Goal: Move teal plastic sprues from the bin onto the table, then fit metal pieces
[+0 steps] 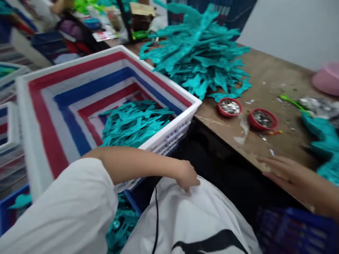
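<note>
My left hand [187, 176] is curled closed against the front of my white shirt [182, 208]; its fingers point down, and what they hold, if anything, is hidden. My right hand [280, 173] lies with fingers stretched along the edge of the brown worktable [265, 77], a little blurred. Beyond it stand two red bowls, a nearer one [262, 120] and a farther one [229, 107], both full of small shiny metal pieces. Under my left forearm, a large white basket [169, 135] with a striped lining holds flat teal pieces [135, 121].
A tall heap of teal pieces [196, 53] covers the back of the table. More teal material [324, 139] lies at the right, near a bright green tool [291, 101] and a pink basin [328, 78]. A blue crate [299, 229] sits below the table edge.
</note>
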Available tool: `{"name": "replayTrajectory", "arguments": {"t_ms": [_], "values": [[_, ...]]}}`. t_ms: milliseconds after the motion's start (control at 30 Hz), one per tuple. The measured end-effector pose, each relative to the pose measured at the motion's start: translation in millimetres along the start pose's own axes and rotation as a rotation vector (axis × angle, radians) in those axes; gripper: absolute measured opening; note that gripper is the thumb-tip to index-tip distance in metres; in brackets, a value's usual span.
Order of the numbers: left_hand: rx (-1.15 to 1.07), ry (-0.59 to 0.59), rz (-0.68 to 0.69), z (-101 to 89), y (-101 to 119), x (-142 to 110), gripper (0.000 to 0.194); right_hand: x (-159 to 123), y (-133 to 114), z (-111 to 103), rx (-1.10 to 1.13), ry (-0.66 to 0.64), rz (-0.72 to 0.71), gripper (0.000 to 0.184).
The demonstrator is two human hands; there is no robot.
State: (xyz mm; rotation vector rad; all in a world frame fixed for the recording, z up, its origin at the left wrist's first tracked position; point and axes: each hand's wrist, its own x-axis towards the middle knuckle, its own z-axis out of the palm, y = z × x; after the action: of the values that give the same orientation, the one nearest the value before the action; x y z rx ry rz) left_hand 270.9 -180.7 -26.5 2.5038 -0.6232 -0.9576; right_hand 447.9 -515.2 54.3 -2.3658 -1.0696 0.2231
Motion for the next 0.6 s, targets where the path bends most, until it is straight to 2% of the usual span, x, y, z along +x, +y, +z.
{"name": "replayTrajectory", "arguments": {"t_ms": [33, 67, 133, 200, 233, 333, 433, 533, 600], "values": [[0.114, -0.135, 0.048, -0.8, 0.9, -2.3, 0.025, -6.4, 9.2, -6.7, -0.048, -0.011, 0.029, 0.050], [0.209, -0.277, 0.087, 0.3, 3.6, -3.8, 0.028, -10.7, 15.0, -14.2, -0.075, -0.004, 0.065, 0.050], [0.276, -0.499, 0.135, 7.0, 12.7, -4.2, 0.044, -16.3, 18.1, -27.9, -0.044, 0.032, 0.115, 0.053], [0.272, -0.613, 0.177, 15.3, 21.1, -3.4, 0.050, -20.7, 14.1, -35.7, 0.025, -0.018, 0.118, 0.058], [0.284, -0.623, 0.191, 17.7, 23.0, -3.3, 0.047, -22.5, 11.4, -37.0, 0.053, -0.066, 0.116, 0.059], [0.374, -0.464, 0.148, 7.9, 16.3, -3.7, 0.028, -25.3, 6.6, -34.3, 0.086, -0.223, 0.146, 0.061], [0.438, -0.220, 0.055, -23.6, -1.6, 0.7, 0.020, -24.7, 8.5, -30.9, 0.065, -0.332, 0.224, 0.069], [0.423, -0.072, 0.000, -49.0, -17.6, 8.9, 0.020, -24.2, 16.2, -31.3, -0.082, -0.316, 0.317, 0.072], [0.401, -0.045, -0.018, -52.6, -23.6, 13.1, 0.019, -24.5, 24.4, -33.1, -0.219, -0.243, 0.382, 0.074]]}}
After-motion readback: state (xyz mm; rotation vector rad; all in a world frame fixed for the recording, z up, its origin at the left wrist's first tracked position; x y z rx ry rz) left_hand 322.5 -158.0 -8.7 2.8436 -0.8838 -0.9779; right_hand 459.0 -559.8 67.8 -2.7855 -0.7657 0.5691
